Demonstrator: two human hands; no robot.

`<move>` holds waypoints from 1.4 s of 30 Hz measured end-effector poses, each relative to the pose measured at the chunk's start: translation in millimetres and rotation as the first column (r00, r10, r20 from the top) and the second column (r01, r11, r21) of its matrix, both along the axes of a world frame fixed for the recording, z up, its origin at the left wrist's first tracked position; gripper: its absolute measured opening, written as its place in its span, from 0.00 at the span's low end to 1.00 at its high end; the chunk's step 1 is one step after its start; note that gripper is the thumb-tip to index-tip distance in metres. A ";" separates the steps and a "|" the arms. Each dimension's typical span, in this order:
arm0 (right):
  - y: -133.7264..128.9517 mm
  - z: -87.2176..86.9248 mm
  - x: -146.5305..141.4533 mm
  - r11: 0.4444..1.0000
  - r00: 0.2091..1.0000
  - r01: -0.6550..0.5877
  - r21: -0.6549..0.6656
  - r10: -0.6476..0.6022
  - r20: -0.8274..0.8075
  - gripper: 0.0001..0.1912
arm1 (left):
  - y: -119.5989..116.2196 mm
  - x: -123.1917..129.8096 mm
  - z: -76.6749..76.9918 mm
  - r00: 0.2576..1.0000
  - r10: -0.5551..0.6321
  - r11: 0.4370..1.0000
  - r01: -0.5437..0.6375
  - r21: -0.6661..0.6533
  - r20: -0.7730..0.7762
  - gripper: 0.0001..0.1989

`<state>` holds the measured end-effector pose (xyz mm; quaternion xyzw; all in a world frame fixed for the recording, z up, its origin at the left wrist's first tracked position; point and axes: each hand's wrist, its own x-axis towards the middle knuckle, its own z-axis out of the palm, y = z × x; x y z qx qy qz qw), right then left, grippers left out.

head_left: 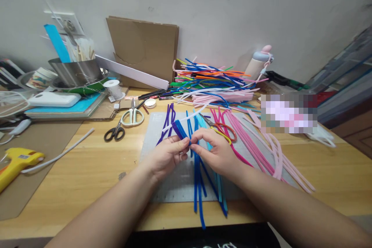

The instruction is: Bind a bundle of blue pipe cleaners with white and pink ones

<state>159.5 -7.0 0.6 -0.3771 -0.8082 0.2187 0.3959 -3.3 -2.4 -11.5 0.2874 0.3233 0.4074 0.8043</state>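
at the near edge of the table (116,190), loose dark blue stems (199,190) stick out past the grey mat (174,190). just beyond, over the mat, the left hand (162,157) pinches a blue and purple bundle (180,130) between thumb and fingers, its far end fanned a little. the right hand (219,154) is narrow, thumb and finger pinching the bundle's near end. a steady left pinch close to that end should keep the stems together; light, even pressure from the right would avoid crushing the fuzz. pink stems (250,142) lie to the right, with red and yellow scissors (233,129) between; farther off is a mixed pile of stems (215,77).
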 end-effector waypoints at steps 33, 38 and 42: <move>3.9 -8.0 -2.9 0.180 0.676 -0.601 -0.779 -0.406 -0.615 0.07 | 1.1 -0.8 2.2 0.926 0.080 0.934 0.060 0.352 -0.369 0.09; 3.6 -7.8 -5.6 0.223 0.651 -0.613 -0.758 -0.400 -0.645 0.07 | 2.1 -2.1 1.7 0.937 0.043 0.962 0.055 0.268 -0.347 0.10; 1.9 -9.1 -9.2 0.348 0.650 -0.579 -0.738 -0.350 -0.675 0.09 | 2.0 -2.7 1.2 0.966 -0.013 0.973 0.072 0.221 -0.258 0.09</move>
